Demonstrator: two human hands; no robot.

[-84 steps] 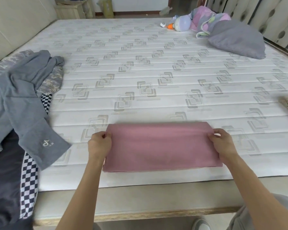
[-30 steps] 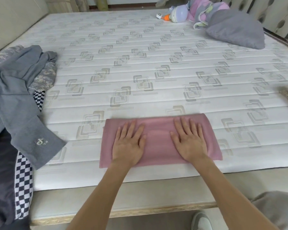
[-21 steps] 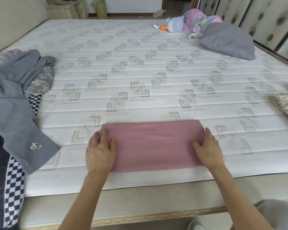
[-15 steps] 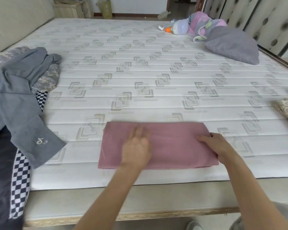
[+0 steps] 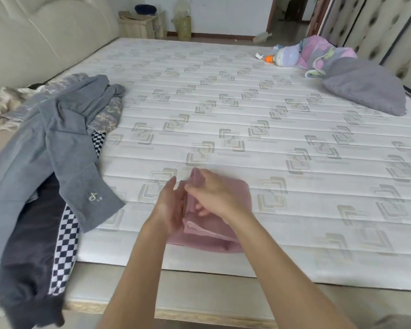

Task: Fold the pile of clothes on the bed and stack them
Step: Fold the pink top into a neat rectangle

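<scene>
Pink garment (image 5: 226, 219) lies folded into a compact block on the mattress (image 5: 223, 103), close to the mattress's near edge and roughly midway along it. Right hand (image 5: 215, 194) sits on top of the block, thumb and fingers curled round the raised left edge of the upper layer, pinching that fold. Left hand (image 5: 172, 205) stands edgewise against the same left side, fingers straight and together, palm facing the cloth and touching it. The upper layer is lifted slightly at the grip; a paler seam shows along the lower folded edges.

Relative to the mattress:
- Left side: the unfolded clothes pile (image 5: 45, 162), with a grey sweatshirt (image 5: 64, 143) on top, a camouflage-print item (image 5: 105, 115) beneath it, and a dark garment with a black-and-white checkered stripe (image 5: 64, 245) hanging over the near edge. The pile is well apart from the pink garment.
- Far right corner: a grey pillow (image 5: 365, 91), a crumpled pastel blanket (image 5: 323, 53) and a rounded toy (image 5: 286, 57) just beside it.
- Left border: a padded cream headboard (image 5: 33, 32).
- Beyond the far edge: a wooden nightstand (image 5: 140, 26).
</scene>
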